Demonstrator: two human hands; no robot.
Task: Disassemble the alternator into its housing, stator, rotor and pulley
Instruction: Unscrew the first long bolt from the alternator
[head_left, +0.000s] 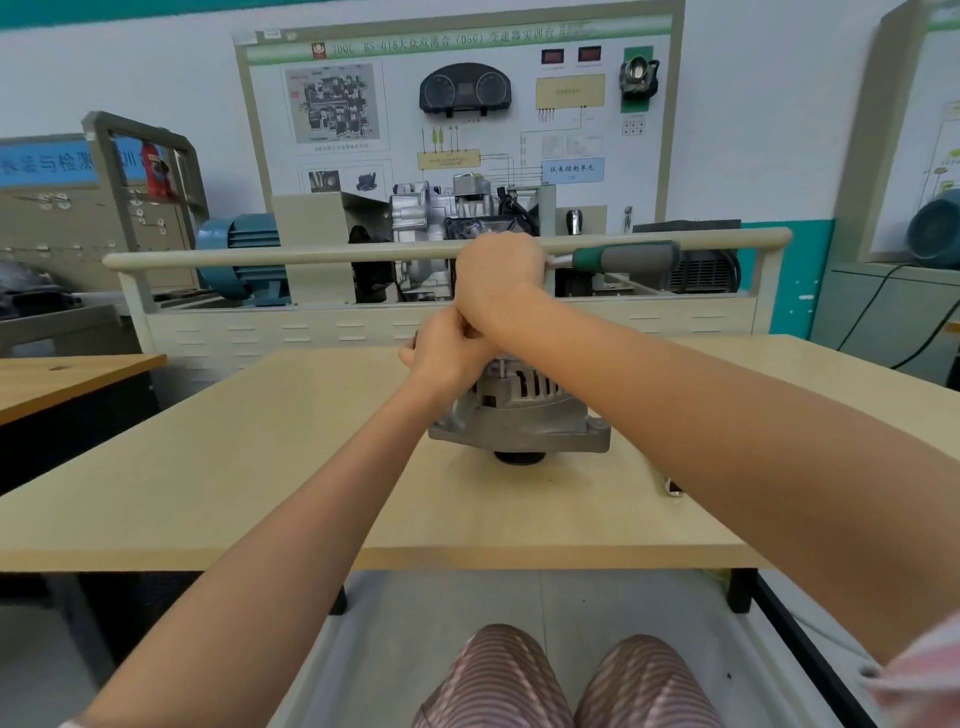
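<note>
A silver alternator (524, 415) stands on the wooden table (260, 467) with its black pulley (519, 457) underneath, facing down. My left hand (447, 351) grips the top of the alternator; what lies under its fingers is hidden. My right hand (498, 275) is above it, curled round the metal shaft of a wrench whose green and grey handle (623, 257) sticks out to the right. The wrench head is hidden behind my hands.
A small metal part (674, 487) lies on the table right of the alternator, partly behind my right forearm. Beyond the table stands a training bench with a rail (311, 254), a gearbox and a blue motor (244, 260). Another table (62, 374) is at left.
</note>
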